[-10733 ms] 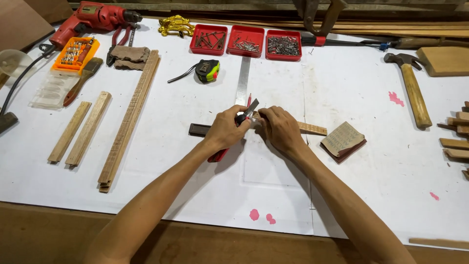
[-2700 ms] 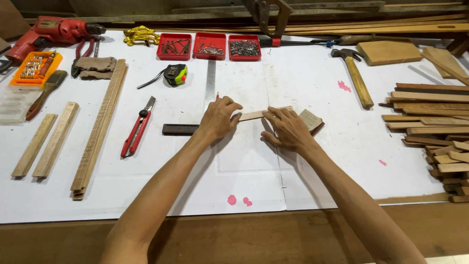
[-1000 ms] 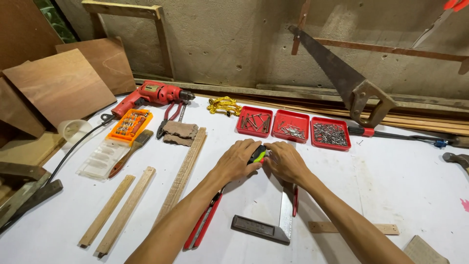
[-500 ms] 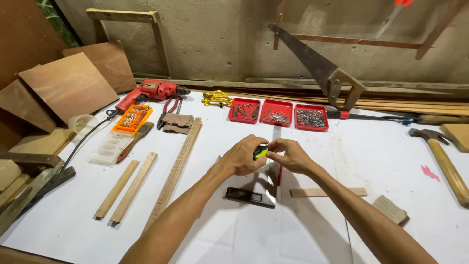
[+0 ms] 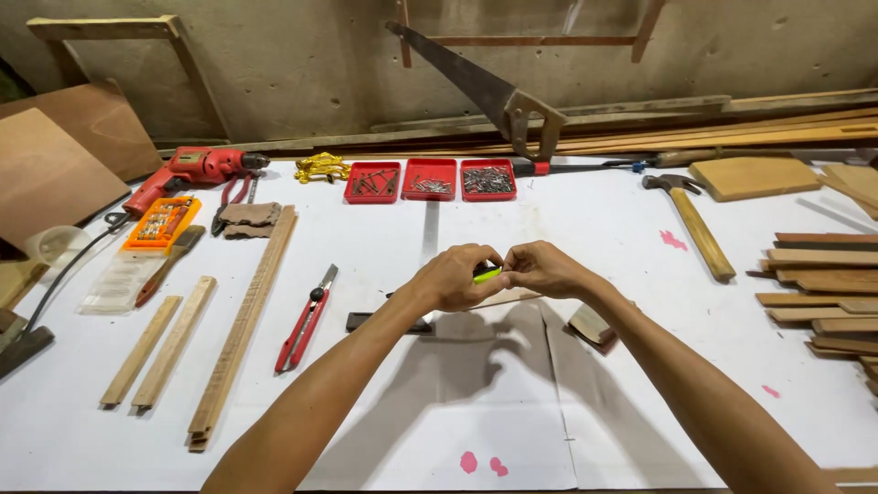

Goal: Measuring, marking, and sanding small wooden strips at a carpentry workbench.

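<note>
- Hands first, head view: your left hand [image 5: 453, 277] and right hand [image 5: 541, 269] meet above the white table [image 5: 567, 402], both pinching a small yellow-green object [image 5: 487, 273] (mostly hidden).
- Red utility knife [image 5: 305, 320] lies left, hammer [image 5: 695, 229] right.

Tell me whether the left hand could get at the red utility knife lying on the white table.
Probably yes. The red utility knife lies alone on the white table, just to the left of the left hand, with nothing over it. But that hand and the right hand both grip a small yellow-green object, so it must let go first.
</note>
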